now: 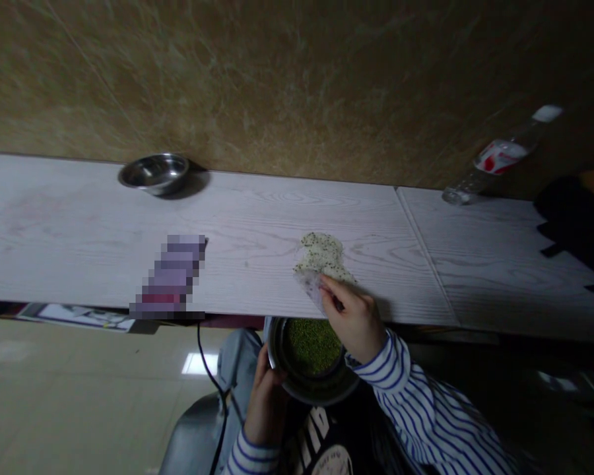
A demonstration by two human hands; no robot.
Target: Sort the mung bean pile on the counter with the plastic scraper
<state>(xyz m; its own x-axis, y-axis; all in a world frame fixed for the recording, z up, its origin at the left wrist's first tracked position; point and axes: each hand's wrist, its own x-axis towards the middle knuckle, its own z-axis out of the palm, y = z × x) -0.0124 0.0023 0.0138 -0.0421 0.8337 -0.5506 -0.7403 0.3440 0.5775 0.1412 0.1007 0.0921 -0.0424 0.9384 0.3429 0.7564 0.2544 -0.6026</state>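
Note:
My left hand [268, 394] grips the left rim of a metal bowl [321, 394], which rests over my lap just below the table's front edge. Small green beans [311, 346] that look like mung beans fill much of it. With closed fingertips, my right hand [355, 315] pinches the near end of a clear plastic bag [311, 285] on the tabletop. White grains mixed with small dark green beans [323, 254] lie at the bag's far side; whether they are inside or spilled beyond it, I cannot tell.
On the narrow pale wooden table [247, 224], an empty-looking steel bowl [154, 175] stands against the wall. A blurred-out phone-like object [173, 274] lies at left, with a black cable [198, 343] hanging below. A plastic bottle [499, 157] and a dark item [574, 224] are at right.

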